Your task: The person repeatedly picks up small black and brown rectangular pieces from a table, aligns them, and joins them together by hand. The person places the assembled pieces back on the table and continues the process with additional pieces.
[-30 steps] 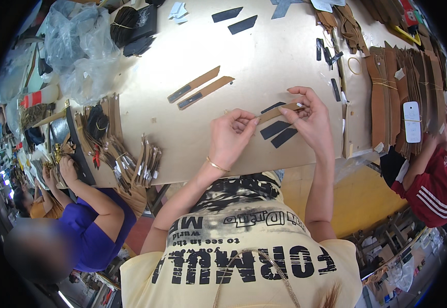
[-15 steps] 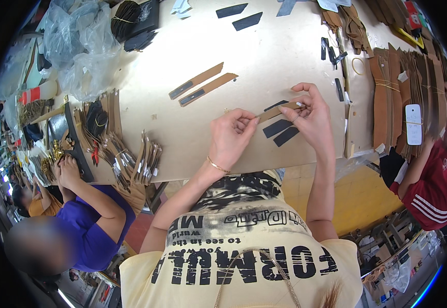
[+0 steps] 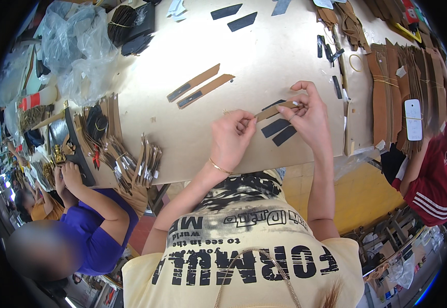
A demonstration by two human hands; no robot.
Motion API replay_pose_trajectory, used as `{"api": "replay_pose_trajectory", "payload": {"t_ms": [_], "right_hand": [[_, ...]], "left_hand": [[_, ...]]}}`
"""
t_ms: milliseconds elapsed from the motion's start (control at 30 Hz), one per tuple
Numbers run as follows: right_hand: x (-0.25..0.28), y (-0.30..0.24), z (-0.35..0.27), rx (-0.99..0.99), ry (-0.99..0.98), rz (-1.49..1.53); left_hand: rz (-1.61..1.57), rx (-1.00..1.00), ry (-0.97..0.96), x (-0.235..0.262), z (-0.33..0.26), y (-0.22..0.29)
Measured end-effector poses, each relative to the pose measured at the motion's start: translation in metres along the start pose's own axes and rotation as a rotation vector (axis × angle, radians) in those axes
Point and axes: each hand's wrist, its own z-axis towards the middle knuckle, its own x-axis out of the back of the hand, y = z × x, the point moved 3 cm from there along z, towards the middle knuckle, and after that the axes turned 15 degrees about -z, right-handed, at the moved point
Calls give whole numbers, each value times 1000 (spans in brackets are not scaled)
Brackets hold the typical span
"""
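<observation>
A narrow brown leather strip (image 3: pixel 269 112) is held level just above the table, between my two hands. Thumb and fingers of my left hand (image 3: pixel 229 137) pinch its left end. Toward its right end, my right hand (image 3: pixel 311 119) grips it with the thumb and bent fingers, index finger raised; a small white tag shows there. Beneath the strip lie several dark slanted pieces, one (image 3: pixel 275 127) beside another (image 3: pixel 285 136), and one partly hidden behind it. Farther off to the left, two brown strips (image 3: pixel 209 76) lie parallel, each with a dark piece on its lower end.
Two dark pieces (image 3: pixel 242 21) lie at the table's far side. Bundled brown strips (image 3: pixel 386 92) are stacked at right, near a person in red (image 3: pixel 431 179). At left are clear plastic bags (image 3: pixel 77 46), tagged bundles (image 3: pixel 146 161) and a person in purple (image 3: pixel 103 231).
The view has shifted slightly. My hands keep nearly the same hold on the leather strip. At left, the other person's hands have moved a little.
</observation>
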Motion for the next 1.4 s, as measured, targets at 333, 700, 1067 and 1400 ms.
{"api": "replay_pose_trajectory", "payload": {"t_ms": [333,700,1067,1400], "right_hand": [[0,2,0,8,23,-2],[16,-8,-8,198,27,-66],[5,-30,-33,360,-57,-241],[27,4,2,142,54,-84]], "left_hand": [[463,-310,-265,-10,-13,-2],[602,-333,-274,-14,-15,5],[610,-320,-271,-11,-13,6],[612,-347,-277,-9,-11,8]]}}
